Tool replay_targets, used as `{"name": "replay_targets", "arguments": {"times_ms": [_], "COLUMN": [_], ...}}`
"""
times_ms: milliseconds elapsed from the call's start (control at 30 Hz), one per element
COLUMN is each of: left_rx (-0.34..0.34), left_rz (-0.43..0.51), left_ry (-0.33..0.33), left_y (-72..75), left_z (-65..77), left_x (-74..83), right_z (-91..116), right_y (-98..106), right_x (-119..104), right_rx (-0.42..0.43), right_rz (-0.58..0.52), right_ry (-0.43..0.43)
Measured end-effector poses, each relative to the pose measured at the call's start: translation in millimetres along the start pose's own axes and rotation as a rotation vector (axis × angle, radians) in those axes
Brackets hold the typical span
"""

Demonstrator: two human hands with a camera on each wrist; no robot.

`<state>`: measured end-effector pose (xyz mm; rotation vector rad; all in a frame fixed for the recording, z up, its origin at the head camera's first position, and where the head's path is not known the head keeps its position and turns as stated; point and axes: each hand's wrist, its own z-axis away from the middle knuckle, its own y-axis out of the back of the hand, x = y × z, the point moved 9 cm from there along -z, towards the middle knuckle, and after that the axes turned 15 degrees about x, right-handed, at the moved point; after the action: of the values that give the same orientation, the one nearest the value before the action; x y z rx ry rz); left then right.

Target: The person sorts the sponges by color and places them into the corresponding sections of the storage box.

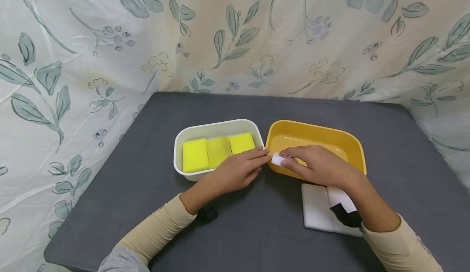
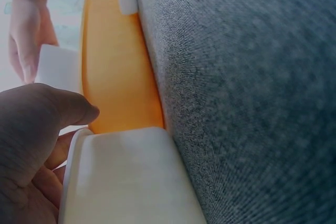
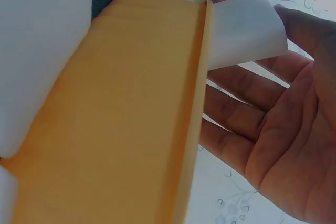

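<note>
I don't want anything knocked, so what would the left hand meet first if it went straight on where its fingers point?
Most likely the white piece held by the right hand, just ahead of the left hand; whether they touch is unclear. The orange-yellow tub is close too, depth uncertain.

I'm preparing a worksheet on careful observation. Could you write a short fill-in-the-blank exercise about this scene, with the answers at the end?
1. Exactly ____ yellow blocks show in the white tub.
2. The piece pinched by the right hand is coloured ____.
3. In the head view, the orange tub stands to the ____ of the white tub.

Missing words: three; white; right.
</note>
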<state>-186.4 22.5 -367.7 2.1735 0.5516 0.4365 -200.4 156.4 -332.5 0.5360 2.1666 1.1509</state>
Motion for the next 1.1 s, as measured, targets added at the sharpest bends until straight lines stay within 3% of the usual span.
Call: {"name": "replay_targets", "arguments": {"times_ms": [1100], "left_rx": [-0.042], "left_rz": [0.010], "left_ry": [0.042], "left_y": [0.7], "left_z": [-2.5], "left_x": [3.8], "right_z": [-3.1], "right_y": [-9.9], "right_x": [23.1], "right_rx": [-0.012], "right_rz": [-0.020], "right_ry": [-0.090]}}
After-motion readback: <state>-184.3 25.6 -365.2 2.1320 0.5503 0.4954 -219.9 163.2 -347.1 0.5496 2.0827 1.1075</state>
